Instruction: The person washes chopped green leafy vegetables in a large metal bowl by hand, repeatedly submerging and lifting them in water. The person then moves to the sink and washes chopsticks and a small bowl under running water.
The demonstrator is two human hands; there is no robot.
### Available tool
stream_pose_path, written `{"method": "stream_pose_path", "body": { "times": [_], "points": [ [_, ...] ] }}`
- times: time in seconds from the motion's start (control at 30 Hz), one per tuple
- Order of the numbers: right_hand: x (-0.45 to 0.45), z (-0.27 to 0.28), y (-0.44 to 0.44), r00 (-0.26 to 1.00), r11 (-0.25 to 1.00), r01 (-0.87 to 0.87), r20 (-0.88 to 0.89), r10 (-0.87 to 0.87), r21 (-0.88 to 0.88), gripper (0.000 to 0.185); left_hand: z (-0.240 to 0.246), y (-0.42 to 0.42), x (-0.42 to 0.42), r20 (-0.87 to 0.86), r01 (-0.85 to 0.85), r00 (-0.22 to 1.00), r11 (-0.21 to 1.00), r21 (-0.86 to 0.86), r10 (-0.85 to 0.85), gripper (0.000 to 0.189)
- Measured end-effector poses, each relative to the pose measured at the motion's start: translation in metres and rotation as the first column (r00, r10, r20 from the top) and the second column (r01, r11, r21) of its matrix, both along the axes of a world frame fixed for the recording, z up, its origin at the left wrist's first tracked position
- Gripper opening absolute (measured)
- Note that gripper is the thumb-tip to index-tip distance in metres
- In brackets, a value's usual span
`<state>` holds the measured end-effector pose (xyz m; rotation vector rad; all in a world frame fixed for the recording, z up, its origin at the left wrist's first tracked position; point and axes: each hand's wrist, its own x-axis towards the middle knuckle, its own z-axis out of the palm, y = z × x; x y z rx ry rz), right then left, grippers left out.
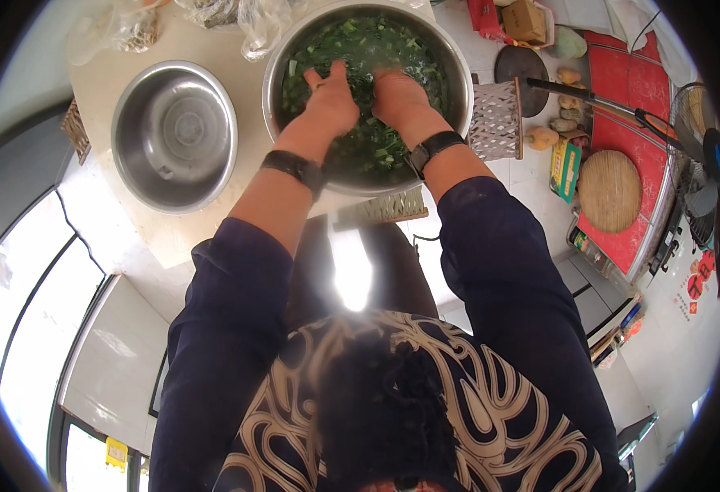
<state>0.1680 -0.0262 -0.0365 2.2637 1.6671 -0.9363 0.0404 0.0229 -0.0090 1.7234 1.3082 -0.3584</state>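
Chopped leafy greens (387,150) float in water in a large stainless steel basin (465,132). Both my hands reach into this basin, side by side near its middle. My left hand (333,103) is partly above the water with two digits spread apart and a bit of green stuck to it; nothing shows gripped in it. To its right, my right hand (401,98) dips in with its fingers hidden under the water and greens, so its grip cannot be seen. A second, smaller steel basin (189,126) stands to the left, with a little moisture inside.
Both basins rest on a pale tabletop (246,92). Clear plastic bags (264,24) lie along its far side. Woven lattice panels (495,120) show beside the table. Farther right are squashes (542,138), a round wooden board (610,192) and a red tiled counter (630,129).
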Motion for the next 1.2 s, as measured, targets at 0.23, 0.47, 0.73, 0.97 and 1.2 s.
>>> {"method": "stream_pose_path", "body": {
  "times": [0.23,0.47,0.73,0.97,1.2],
  "points": [
    [0.003,0.009,-0.025,0.927,0.927,0.295,-0.304,-0.220,0.230,0.063,0.014,0.011,-0.025,0.258,-0.241,0.942,0.968,0.068,0.217,0.054],
    [0.004,0.054,-0.059,0.458,0.701,0.713,-0.753,-0.473,-0.006,0.065,0.032,-0.014,-0.033,0.452,-0.104,0.891,0.952,0.288,-0.039,0.042],
    [-0.013,0.067,-0.075,0.950,0.980,0.183,-0.271,-0.154,0.084,0.061,0.014,-0.045,-0.036,0.165,0.340,0.917,0.927,0.157,-0.364,0.049],
    [-0.021,0.015,-0.039,0.978,0.977,0.112,-0.153,-0.141,-0.184,0.052,0.016,-0.056,-0.012,-0.137,0.461,0.878,0.887,-0.015,-0.458,0.057],
    [-0.013,-0.040,-0.033,0.931,0.953,0.295,-0.204,-0.303,-0.067,0.036,-0.007,-0.048,-0.004,-0.024,0.383,0.923,0.909,0.165,-0.384,0.052]
  ]
}}
